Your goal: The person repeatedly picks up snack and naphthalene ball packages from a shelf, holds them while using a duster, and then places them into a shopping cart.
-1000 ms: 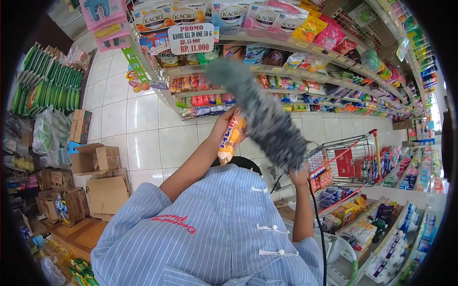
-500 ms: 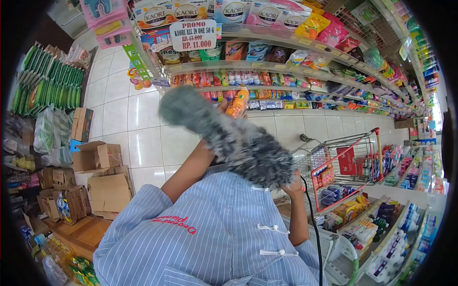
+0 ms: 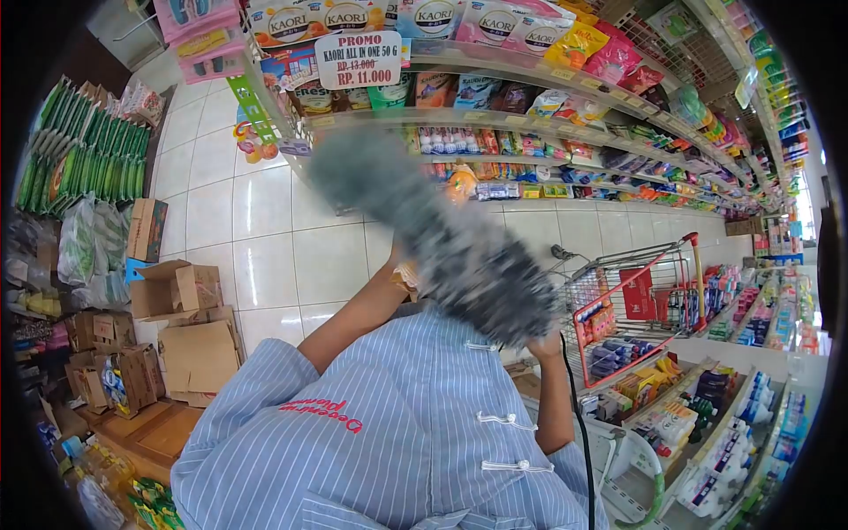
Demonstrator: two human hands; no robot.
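Dusting looks like the step: I see right hand (image 3: 546, 343) clamped on the grey duster (image 3: 424, 225) over an orange packet (image 3: 461, 184), left hand hidden, grip untellable; next I'd sweep gently.

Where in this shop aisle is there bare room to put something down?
The white tiled floor is bare between the cardboard boxes and the snack shelves, and again past the red trolley. It is crowded on the shelves, in the trolley, and around the boxes. Both hands are busy: the right hand holds a grey duster.
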